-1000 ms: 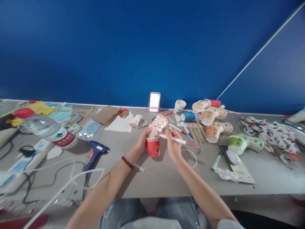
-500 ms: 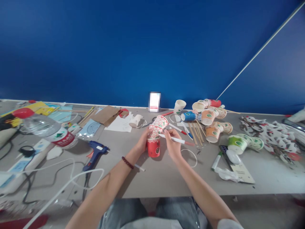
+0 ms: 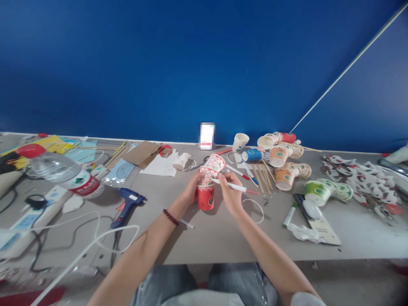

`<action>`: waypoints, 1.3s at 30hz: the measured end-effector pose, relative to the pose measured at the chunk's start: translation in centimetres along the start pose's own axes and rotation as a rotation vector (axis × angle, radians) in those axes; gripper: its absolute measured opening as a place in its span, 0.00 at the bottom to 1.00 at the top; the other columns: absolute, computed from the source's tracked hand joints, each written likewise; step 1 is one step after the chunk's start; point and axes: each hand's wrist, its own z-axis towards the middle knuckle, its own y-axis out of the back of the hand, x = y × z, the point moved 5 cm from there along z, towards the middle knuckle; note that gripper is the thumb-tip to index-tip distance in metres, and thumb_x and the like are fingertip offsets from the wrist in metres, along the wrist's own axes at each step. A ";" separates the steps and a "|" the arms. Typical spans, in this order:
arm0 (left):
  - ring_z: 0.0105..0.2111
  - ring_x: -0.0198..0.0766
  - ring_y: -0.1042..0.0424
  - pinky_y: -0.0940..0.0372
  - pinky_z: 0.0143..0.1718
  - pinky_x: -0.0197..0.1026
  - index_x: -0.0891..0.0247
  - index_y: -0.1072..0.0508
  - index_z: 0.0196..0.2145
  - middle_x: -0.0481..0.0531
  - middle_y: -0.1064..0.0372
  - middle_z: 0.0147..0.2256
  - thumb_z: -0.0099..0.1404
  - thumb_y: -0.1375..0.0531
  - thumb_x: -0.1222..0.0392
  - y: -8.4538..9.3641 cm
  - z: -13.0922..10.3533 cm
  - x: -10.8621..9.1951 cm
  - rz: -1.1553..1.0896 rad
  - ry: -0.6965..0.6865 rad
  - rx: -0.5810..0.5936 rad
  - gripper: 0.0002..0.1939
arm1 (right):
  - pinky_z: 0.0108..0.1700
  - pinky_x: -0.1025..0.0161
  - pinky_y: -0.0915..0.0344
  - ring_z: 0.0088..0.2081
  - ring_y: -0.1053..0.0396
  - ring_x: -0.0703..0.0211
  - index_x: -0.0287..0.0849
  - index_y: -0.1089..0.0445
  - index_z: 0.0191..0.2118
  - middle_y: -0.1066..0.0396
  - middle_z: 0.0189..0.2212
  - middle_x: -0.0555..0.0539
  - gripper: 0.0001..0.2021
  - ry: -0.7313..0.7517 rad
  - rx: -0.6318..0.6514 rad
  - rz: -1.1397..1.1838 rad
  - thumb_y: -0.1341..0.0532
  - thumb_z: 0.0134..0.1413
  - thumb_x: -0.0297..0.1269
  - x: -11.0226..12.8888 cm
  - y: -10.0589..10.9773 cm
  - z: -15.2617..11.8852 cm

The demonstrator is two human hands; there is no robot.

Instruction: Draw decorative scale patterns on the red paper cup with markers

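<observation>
Joined paper cups (image 3: 206,198), painted red at the lower end and patterned with red scallop lines on white above, are held in front of me. My left hand (image 3: 191,187) is closed around their left side. In my right hand (image 3: 232,195) is a white marker with a red end (image 3: 237,187), its tip at the cups' right side near the seam between the red and the scalloped part. Whether the tip touches the paper I cannot tell. A phone (image 3: 207,137), its screen blurred, leans on the blue wall behind the cups.
Other joined cups in orange (image 3: 284,178), blue (image 3: 251,154) and green (image 3: 318,193) lie to the right, beside wooden sticks (image 3: 262,178) and a heap of white cut-outs (image 3: 366,180). Leftward are a blue glue gun (image 3: 127,206), a plastic bottle (image 3: 68,174) and a power strip (image 3: 24,229).
The marker's rear end has shifted very slightly, with its tip staying at the cups. The cups and my left hand hold almost the same place.
</observation>
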 end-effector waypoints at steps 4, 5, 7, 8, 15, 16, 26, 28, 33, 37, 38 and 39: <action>0.24 0.36 0.29 0.36 0.29 0.37 0.65 0.29 0.34 0.50 0.27 0.27 0.53 0.37 0.58 0.0 0.0 0.0 0.001 0.007 0.005 0.11 | 0.29 0.64 0.45 0.24 0.43 0.64 0.43 0.38 0.22 0.40 0.19 0.54 0.15 0.003 -0.004 -0.016 0.40 0.51 0.46 0.1 0.1 0.0; 0.24 0.36 0.29 0.36 0.29 0.37 0.65 0.29 0.34 0.50 0.27 0.27 0.53 0.37 0.58 0.0 0.0 0.0 0.002 0.005 0.004 0.12 | 0.29 0.64 0.45 0.24 0.43 0.64 0.43 0.38 0.22 0.40 0.19 0.54 0.14 0.003 -0.007 -0.013 0.40 0.51 0.45 0.1 0.1 0.0; 0.25 0.35 0.29 0.36 0.28 0.37 0.65 0.29 0.34 0.50 0.27 0.28 0.52 0.36 0.58 -0.1 0.0 -0.1 0.002 -0.003 0.004 0.12 | 0.29 0.64 0.45 0.24 0.43 0.64 0.43 0.38 0.22 0.39 0.20 0.54 0.14 0.001 -0.009 -0.005 0.40 0.51 0.44 0.1 0.1 0.0; 0.25 0.35 0.29 0.35 0.28 0.37 0.65 0.29 0.34 0.50 0.27 0.28 0.52 0.36 0.58 -0.1 0.0 -0.2 0.001 -0.005 0.004 0.12 | 0.30 0.64 0.45 0.24 0.43 0.64 0.43 0.39 0.22 0.39 0.20 0.54 0.13 0.000 -0.009 -0.003 0.40 0.51 0.43 0.1 0.1 0.0; 0.24 0.36 0.29 0.35 0.28 0.37 0.65 0.28 0.33 0.51 0.27 0.27 0.53 0.37 0.58 -0.1 0.0 -0.2 -0.006 0.013 0.005 0.11 | 0.30 0.64 0.45 0.25 0.43 0.63 0.43 0.40 0.21 0.42 0.19 0.55 0.12 -0.002 0.002 -0.004 0.41 0.51 0.39 0.1 0.1 0.1; 0.23 0.36 0.29 0.35 0.28 0.37 0.65 0.28 0.33 0.51 0.27 0.26 0.53 0.37 0.57 -0.1 0.0 -0.2 -0.003 0.013 0.007 0.11 | 0.30 0.64 0.46 0.24 0.44 0.63 0.43 0.41 0.21 0.42 0.19 0.55 0.12 0.001 0.005 -0.009 0.41 0.51 0.38 0.1 0.1 0.1; 0.25 0.37 0.28 0.35 0.29 0.38 0.65 0.29 0.34 0.52 0.26 0.28 0.54 0.37 0.56 0.1 0.0 -0.1 0.025 0.026 -0.007 0.12 | 0.31 0.64 0.46 0.25 0.45 0.64 0.43 0.43 0.20 0.44 0.18 0.56 0.14 0.005 0.005 0.009 0.41 0.51 0.39 0.0 0.1 0.0; 0.24 0.37 0.29 0.35 0.29 0.38 0.65 0.29 0.33 0.51 0.26 0.27 0.54 0.37 0.57 0.0 0.0 -0.2 0.015 0.030 -0.008 0.11 | 0.31 0.64 0.45 0.25 0.44 0.64 0.43 0.41 0.21 0.42 0.19 0.55 0.14 0.002 0.003 0.020 0.41 0.51 0.41 0.0 0.0 0.0; 0.25 0.37 0.28 0.35 0.29 0.37 0.65 0.28 0.34 0.51 0.26 0.27 0.53 0.37 0.58 -0.1 0.0 -0.3 0.005 0.001 -0.004 0.11 | 0.32 0.63 0.43 0.26 0.41 0.63 0.43 0.38 0.23 0.38 0.21 0.53 0.14 -0.002 -0.018 -0.006 0.39 0.51 0.45 0.1 0.1 0.0; 0.25 0.37 0.28 0.35 0.30 0.38 0.64 0.28 0.34 0.51 0.26 0.27 0.53 0.37 0.58 -0.1 0.0 -0.3 0.011 0.010 -0.015 0.10 | 0.32 0.62 0.42 0.26 0.40 0.62 0.43 0.37 0.23 0.36 0.22 0.52 0.13 -0.003 -0.022 -0.017 0.39 0.51 0.45 0.1 0.1 0.1; 0.25 0.37 0.28 0.35 0.30 0.38 0.64 0.28 0.34 0.51 0.26 0.27 0.53 0.37 0.58 -0.1 -0.1 -0.2 0.011 0.013 -0.018 0.10 | 0.32 0.62 0.42 0.26 0.39 0.62 0.43 0.37 0.23 0.35 0.22 0.52 0.13 -0.006 -0.021 -0.015 0.39 0.51 0.45 0.1 0.1 0.1; 0.25 0.37 0.28 0.35 0.30 0.38 0.64 0.28 0.34 0.51 0.26 0.27 0.53 0.37 0.58 -0.1 -0.1 -0.2 0.009 0.016 -0.018 0.10 | 0.32 0.62 0.42 0.26 0.39 0.62 0.43 0.37 0.23 0.35 0.22 0.52 0.13 -0.008 -0.019 -0.012 0.39 0.51 0.44 0.1 0.1 0.1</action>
